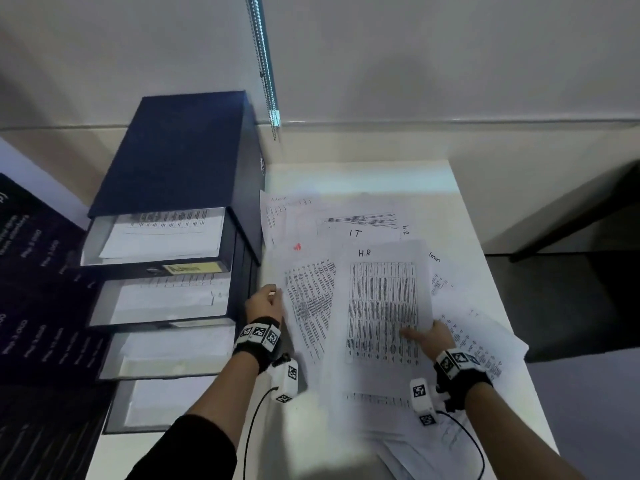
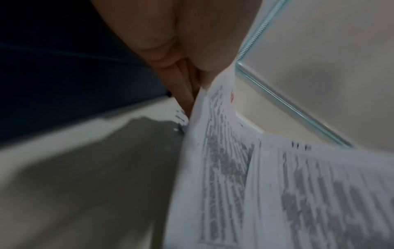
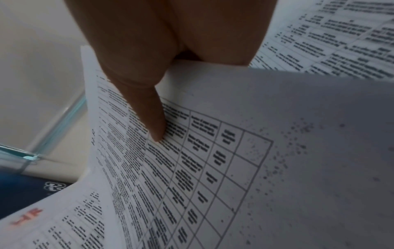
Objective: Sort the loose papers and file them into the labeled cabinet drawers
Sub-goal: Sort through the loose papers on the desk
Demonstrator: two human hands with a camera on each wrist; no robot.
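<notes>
My right hand (image 1: 429, 336) pinches the right edge of a printed sheet marked "HR" (image 1: 381, 306), thumb on its face, lifted over the pile; the right wrist view shows that thumb (image 3: 153, 121) pressed on the sheet's table (image 3: 213, 160). At the pile's left side my left hand (image 1: 266, 301) holds the edge of a sheet with a red mark (image 1: 308, 299) between thumb and fingers (image 2: 185, 94). Loose papers (image 1: 356, 223) marked "IT", "HR" and "Admin" cover the white table (image 1: 381, 174). A dark blue drawer cabinet (image 1: 180, 161) stands to the left with several drawers pulled out, papers inside.
One cabinet drawer bears a yellow "Admin" label (image 1: 192, 268). A blind cord (image 1: 265, 64) hangs by the wall behind. The table's right edge (image 1: 485, 244) drops to a dark floor. A dark printed board (image 1: 38, 289) leans at far left.
</notes>
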